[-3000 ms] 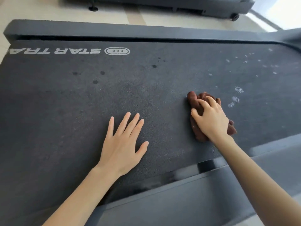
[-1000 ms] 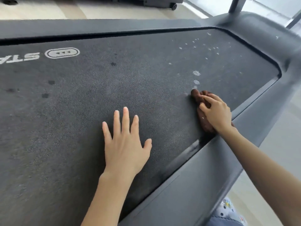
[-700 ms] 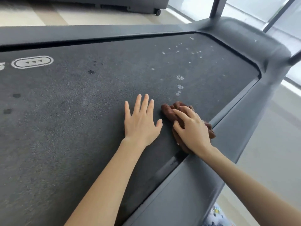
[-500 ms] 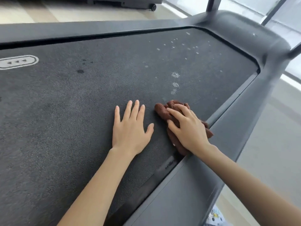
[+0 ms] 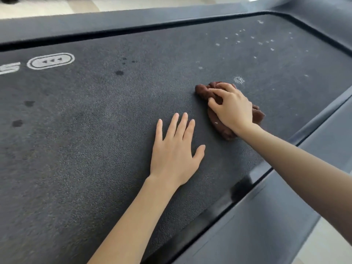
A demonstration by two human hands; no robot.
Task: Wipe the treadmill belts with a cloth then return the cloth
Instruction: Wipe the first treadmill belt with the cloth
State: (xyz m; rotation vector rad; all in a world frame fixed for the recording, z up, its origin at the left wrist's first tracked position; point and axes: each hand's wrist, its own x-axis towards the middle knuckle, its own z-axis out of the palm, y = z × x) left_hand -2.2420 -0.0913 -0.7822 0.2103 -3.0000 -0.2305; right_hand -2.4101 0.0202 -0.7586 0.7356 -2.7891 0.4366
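Crumpled brown terry cloth on dark textured treadmill belt, toward its right edge; right hand, fingers clamped on it; left hand flat, fingers apart; cloth judged soft, light; grip the bunched top.

- We see only the edges of the cloth; the right hand gripping it covers its middle.
- The left edge cuts the white lettering on the belt; we read one S.
- The pale specks are too small to identify.
- The floor at the top is blurred.
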